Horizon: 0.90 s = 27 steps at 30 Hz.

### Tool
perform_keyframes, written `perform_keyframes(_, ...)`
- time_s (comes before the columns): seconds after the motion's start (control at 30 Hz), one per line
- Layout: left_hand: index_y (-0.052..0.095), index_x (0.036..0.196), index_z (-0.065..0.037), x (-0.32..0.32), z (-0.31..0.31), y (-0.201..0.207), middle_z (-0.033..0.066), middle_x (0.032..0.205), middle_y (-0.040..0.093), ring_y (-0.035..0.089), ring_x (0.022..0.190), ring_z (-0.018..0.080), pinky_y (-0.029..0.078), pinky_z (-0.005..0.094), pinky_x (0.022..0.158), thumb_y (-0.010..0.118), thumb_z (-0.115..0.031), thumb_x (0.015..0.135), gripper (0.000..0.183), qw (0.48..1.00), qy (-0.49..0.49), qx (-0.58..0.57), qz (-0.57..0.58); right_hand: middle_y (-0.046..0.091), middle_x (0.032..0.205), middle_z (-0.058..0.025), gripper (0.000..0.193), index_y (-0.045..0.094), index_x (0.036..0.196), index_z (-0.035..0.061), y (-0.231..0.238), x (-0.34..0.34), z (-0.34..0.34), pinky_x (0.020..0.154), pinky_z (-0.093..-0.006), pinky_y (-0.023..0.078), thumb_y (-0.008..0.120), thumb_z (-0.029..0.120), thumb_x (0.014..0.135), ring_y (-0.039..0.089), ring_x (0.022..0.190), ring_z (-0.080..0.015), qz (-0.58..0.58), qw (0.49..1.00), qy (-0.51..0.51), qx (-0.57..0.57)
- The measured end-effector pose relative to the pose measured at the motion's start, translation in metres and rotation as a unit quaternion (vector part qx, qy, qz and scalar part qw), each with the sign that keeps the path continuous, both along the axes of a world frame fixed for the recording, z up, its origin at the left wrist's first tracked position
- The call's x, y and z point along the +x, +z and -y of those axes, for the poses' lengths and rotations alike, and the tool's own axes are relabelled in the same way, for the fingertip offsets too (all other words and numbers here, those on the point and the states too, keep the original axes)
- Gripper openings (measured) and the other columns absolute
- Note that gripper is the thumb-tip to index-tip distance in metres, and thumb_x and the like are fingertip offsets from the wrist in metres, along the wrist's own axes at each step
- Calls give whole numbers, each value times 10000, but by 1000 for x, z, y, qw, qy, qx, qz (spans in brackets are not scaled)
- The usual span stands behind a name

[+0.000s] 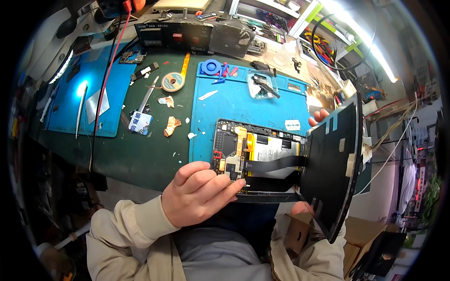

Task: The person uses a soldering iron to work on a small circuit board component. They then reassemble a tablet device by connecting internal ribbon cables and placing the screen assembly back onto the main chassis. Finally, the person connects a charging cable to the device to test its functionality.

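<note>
An opened tablet lies across the blue mat's near edge, its body (274,152) showing a battery, circuit board and copper-coloured tape. Its black screen panel (330,159) stands tilted up at the right, joined to the body by a wide black ribbon cable (276,164). My left hand (199,194) is closed at the body's near left corner; one fingertip rests by the board near the cable's end, and the undersides of the fingers are hidden. My right hand (318,117) grips the screen panel from behind; only fingertips at its far edge and a bit near its lower edge show.
On the blue mat (220,103) lie a clear plastic tray (262,85) and small blue and pink pieces. Left of it are a tape roll (173,81), a blade tool (149,93) and torn scraps (171,126). A red cable (111,70) hangs at left; cardboard boxes (361,234) stand lower right.
</note>
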<state>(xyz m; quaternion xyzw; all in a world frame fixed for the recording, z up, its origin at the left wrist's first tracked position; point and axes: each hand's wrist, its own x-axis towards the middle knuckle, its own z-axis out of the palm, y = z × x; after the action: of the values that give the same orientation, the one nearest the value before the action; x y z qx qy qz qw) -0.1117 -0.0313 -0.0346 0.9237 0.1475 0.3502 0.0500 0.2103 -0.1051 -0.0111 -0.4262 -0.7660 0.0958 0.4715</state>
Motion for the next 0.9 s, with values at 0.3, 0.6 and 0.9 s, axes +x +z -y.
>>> perform_keyframes(0.3, 824, 1155, -191, 1, -1, -1, -46, 1104, 636, 557, 1012, 141, 447, 361, 1037, 830, -274, 817, 348, 1000, -11, 24, 4, 246, 1650, -348, 1535, 157, 1720, 94, 6, -7, 0, 1198, -567, 354, 998, 664, 569, 360, 1521, -470, -7, 1000, -6, -9)
perform_keyframes(0.6, 822, 1161, -195, 0, 0, -3, -52, 1084, 628, 547, 998, 131, 437, 343, 1024, 821, -260, 823, 344, 998, -2, 59, -12, 314, 1610, -296, 1241, 207, 1707, 105, 19, -15, -13, 1047, -447, 478, 780, 188, 610, 480, 1349, -368, 0, 997, 52, 64)
perform_keyframes(0.9, 828, 1119, -187, 0, 0, -6, -60, 1016, 635, 557, 954, 123, 444, 311, 986, 818, -197, 828, 291, 997, -5, 75, 12, 332, 1592, -286, 1235, 245, 1701, 148, 9, -11, -3, 948, -433, 500, 774, 153, 585, 510, 1279, -362, -32, 999, -20, -35)
